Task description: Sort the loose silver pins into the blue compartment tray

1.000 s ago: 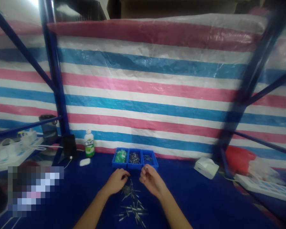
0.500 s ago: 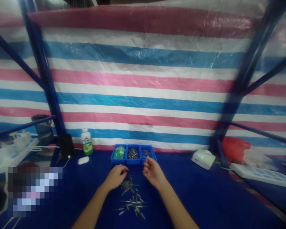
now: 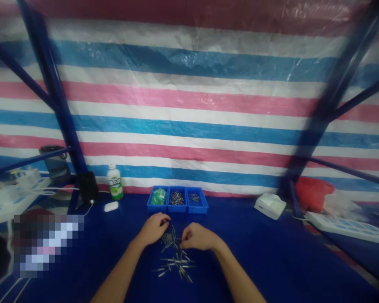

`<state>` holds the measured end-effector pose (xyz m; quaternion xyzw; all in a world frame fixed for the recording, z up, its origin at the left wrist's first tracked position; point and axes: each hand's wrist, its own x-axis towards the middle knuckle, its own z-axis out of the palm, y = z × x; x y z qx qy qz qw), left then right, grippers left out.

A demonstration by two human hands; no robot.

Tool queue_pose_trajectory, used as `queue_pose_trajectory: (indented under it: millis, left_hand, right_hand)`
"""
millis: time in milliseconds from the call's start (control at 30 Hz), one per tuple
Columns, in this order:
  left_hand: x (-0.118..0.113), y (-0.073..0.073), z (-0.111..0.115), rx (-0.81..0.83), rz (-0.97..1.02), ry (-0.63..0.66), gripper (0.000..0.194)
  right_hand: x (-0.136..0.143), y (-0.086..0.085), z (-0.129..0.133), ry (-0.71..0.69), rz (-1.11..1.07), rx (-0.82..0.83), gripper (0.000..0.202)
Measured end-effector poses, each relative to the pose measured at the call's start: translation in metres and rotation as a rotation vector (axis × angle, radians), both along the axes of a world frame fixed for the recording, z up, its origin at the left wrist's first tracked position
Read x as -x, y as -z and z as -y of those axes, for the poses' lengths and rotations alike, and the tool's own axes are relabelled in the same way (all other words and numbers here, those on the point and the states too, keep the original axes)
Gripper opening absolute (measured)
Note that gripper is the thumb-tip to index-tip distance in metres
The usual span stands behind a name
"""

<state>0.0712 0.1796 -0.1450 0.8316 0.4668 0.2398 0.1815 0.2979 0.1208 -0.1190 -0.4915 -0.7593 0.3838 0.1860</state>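
Note:
Thin metal pins with thicker shanks [image 3: 178, 264] lie loose in a pile on the blue tabletop. A second, tighter cluster of thin pins [image 3: 168, 238] lies just beyond them. My left hand [image 3: 154, 229] rests beside this cluster, fingers loosely bent with a gap between thumb and forefinger. From the right, my right hand [image 3: 198, 236] reaches to the upper edge of the pile, its fingertips closed together; whatever is between them is hidden. Behind the hands stand a blue bin with a few metal pins [image 3: 197, 206] and another blue bin full of small metal parts [image 3: 177, 208].
A third blue bin [image 3: 157, 208] holds green plastic bags. To the left are a white bottle [image 3: 115, 183], a white case [image 3: 111, 206] and a black device [image 3: 88, 187]. A tissue pack [image 3: 270, 206] and power strip [image 3: 347, 229] lie right. Striped sheeting [image 3: 189, 134] hangs behind.
My right hand has come back from the right-hand bin to the pile, down and to the left. My left hand stays by the pin cluster. The view has tilted slightly downward.

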Motion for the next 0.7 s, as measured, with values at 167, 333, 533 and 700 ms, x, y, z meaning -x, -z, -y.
queue_pose_trajectory:
  millis: [167,333,533,700]
  left_hand:
    - [-0.001,-0.003,0.004,-0.011,-0.009,0.0,0.026]
    - [0.0,-0.002,0.007,-0.002,0.002,-0.005,0.026]
    - [0.001,0.002,0.0,0.002,0.0,-0.025,0.025]
    - [0.0,0.0,0.003,0.0,0.008,-0.025,0.026]
  right_hand:
    - [0.011,0.006,0.0,0.043,0.052,-0.122,0.012]
    - [0.022,0.011,0.001,0.042,0.062,-0.212,0.008]
    - [0.015,0.008,0.0,0.057,0.101,-0.194,0.009]
    - [0.006,-0.006,0.002,0.046,0.009,-0.259,0.013]
